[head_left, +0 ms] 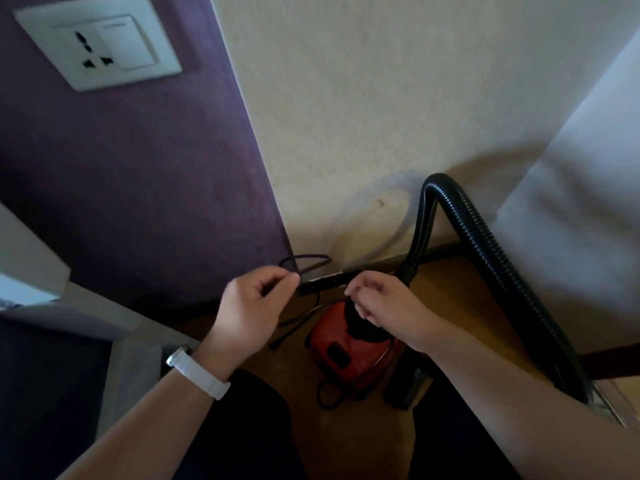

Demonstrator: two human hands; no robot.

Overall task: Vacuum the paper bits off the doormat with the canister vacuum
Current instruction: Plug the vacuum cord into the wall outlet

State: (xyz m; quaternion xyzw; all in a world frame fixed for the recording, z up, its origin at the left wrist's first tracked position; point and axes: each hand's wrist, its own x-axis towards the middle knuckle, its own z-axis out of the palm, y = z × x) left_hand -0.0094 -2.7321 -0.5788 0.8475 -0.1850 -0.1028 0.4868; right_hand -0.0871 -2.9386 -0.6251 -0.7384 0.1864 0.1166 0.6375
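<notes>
**Holding the cord over the red vacuum**

Closest to me are my legs (249, 427) in dark pants, at the bottom of what I see. My two arms reach out over them. There is a white strap (201, 374) on my left wrist.

My left hand (254, 303) pinches a thin black cord (304, 259) between the thumb and a finger. The cord makes a small loop just past my fingertips, and more of it hangs down to the floor (446, 292).

My right hand (377, 306) is beside the left one, a little apart from it. Its fingers are curled in. It is blurry there, so I cannot tell if it holds anything.

Right under my hands sits the red vacuum (349, 355). It is on the brown floor, near the floor's far edge, close to the corner where the two walls meet. Its top is black, and my right hand covers part of it.

A fat black hose (485, 251) goes up from behind the vacuum, bends over in an arch, and comes back down on the right side.

Farther off, the purple wall (138, 168) is on the left and the cream wall (381, 98) is on the right. High on the purple wall is a white socket (95, 50) with a switch next to it.
</notes>
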